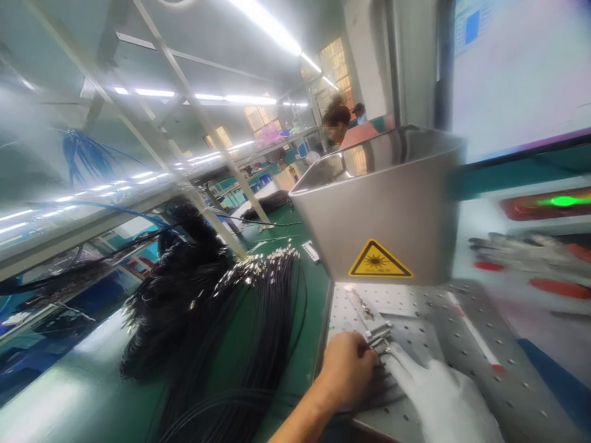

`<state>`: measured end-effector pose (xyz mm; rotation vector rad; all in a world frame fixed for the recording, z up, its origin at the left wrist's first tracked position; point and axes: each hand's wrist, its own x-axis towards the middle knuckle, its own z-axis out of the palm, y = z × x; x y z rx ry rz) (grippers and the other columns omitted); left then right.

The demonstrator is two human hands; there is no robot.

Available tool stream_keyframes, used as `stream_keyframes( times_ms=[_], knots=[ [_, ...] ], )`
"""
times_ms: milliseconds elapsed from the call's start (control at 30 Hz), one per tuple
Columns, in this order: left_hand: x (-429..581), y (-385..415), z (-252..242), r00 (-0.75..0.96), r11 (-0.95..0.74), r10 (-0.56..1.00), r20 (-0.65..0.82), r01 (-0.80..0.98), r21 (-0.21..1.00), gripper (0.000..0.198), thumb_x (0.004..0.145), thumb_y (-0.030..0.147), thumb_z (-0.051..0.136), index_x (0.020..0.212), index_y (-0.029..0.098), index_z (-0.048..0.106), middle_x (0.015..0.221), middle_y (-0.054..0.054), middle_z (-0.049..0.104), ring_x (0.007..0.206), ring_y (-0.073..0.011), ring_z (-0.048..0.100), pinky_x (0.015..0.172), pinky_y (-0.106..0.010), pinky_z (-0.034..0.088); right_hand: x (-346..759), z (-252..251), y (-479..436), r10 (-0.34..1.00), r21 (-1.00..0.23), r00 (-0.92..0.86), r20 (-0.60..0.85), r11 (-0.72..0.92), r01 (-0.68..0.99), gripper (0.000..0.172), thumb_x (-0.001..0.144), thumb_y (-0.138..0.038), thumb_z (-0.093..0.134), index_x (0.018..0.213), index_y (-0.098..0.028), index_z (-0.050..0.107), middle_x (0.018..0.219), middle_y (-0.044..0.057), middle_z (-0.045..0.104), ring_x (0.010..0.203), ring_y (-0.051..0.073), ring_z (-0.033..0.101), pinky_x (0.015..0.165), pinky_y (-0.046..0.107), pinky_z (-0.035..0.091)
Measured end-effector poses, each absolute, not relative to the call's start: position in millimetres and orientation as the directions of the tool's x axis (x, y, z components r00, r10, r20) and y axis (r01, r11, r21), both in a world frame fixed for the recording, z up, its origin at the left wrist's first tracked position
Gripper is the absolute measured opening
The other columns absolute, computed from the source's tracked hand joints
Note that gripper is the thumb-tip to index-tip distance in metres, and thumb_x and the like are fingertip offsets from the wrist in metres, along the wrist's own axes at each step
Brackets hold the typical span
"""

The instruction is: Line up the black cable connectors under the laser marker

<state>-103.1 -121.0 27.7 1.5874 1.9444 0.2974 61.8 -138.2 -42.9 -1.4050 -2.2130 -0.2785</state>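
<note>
Nearest us, in front of the metal guard (392, 215), we saw both hands at a small metal fixture (379, 337). The bare left hand (348, 368) had its fingers curled in at the fixture's near side, and the white-gloved right hand (446, 397) stretched its fingers to the edge across from it; blur there kept us from telling whether either one gripped anything. A few dark cables (378, 391) ran between the hands, on the perforated plate (492, 338) before the guard.

We judged the work to be partway through, with a piece at the fixture and nothing there set aside as finished. Plenty seemed left: a long bundle of black cables (272, 320) with shiny ends lay left of the guard, and a thick coiled heap (180, 295) sat farther left. Nothing marked off handled cables from waiting ones.

The green worktop (311, 326) carried both lots. Right of the guard, on the plate, we noted a white stick (475, 332) with red ends, then grey work gloves (521, 249) and a lit green lamp (563, 200). Above these stood a bright screen (521, 74). Beyond the guard, a co-worker (337, 120) was visible in a long room under strip lights (268, 24).
</note>
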Motion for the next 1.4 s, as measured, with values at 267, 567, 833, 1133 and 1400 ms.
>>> stream_keyframes(
  times_ms=[267,567,833,1133,1400],
  knots=[
    [-106,-119,25,-0.071,0.249,0.946,-0.316,0.785,0.567,0.017,0.079,0.026,0.053,0.063,0.018,0.054,0.063,0.003,0.048,0.067,-0.0123,0.043,0.062,-0.028,0.025,62,-38,-136,0.838,-0.021,-0.392,0.38,0.432,0.902,0.061,0.069,0.004,0.057,0.112,-0.036,0.074,0.085,0.001,0.073,0.059,0.014,0.061,0.055,0.023,0.044],
    [-103,-121,33,-0.106,0.258,0.943,-0.316,0.833,0.489,0.017,0.08,0.027,0.051,0.066,0.019,0.055,0.063,0.003,0.048,0.065,-0.0123,0.037,0.062,-0.029,0.024,52,-59,-129,0.846,-0.047,-0.349,0.403,0.4,0.915,0.033,0.087,-0.013,0.06,0.096,-0.04,0.077,0.116,-0.002,0.072,0.061,0.012,0.062,0.054,0.023,0.039],
    [-100,-120,30,-0.101,0.242,0.944,-0.315,0.859,0.451,0.022,0.081,0.026,0.051,0.076,0.017,0.07,0.073,-0.005,0.066,0.066,-0.0147,0.044,0.062,-0.03,0.025,61,-49,-131,0.816,-0.035,-0.421,0.395,0.471,0.881,0.041,0.079,-0.006,0.064,0.101,-0.039,0.076,0.119,0.001,0.071,0.062,0.013,0.061,0.053,0.021,0.041],
    [-100,-119,27,-0.066,0.227,0.945,-0.32,0.838,0.496,0.024,0.081,0.027,0.053,0.085,0.014,0.073,0.081,-0.007,0.071,0.07,-0.0158,0.047,0.064,-0.03,0.026,70,-53,-132,0.723,-0.042,-0.456,0.518,0.554,0.831,0.051,0.07,0.0,0.059,0.107,-0.032,0.076,0.097,-0.001,0.076,0.06,0.014,0.058,0.053,0.023,0.048],
    [-101,-115,22,-0.094,0.284,0.931,-0.352,0.794,0.538,0.013,0.077,0.024,0.055,0.074,0.017,0.065,0.07,-0.001,0.059,0.068,-0.0136,0.043,0.064,-0.028,0.027,64,-46,-135,0.802,0.023,-0.482,0.352,0.508,0.861,0.058,0.069,0.0,0.062,0.113,-0.035,0.074,0.115,0.001,0.072,0.069,0.015,0.06,0.059,0.025,0.046]
  ],
)
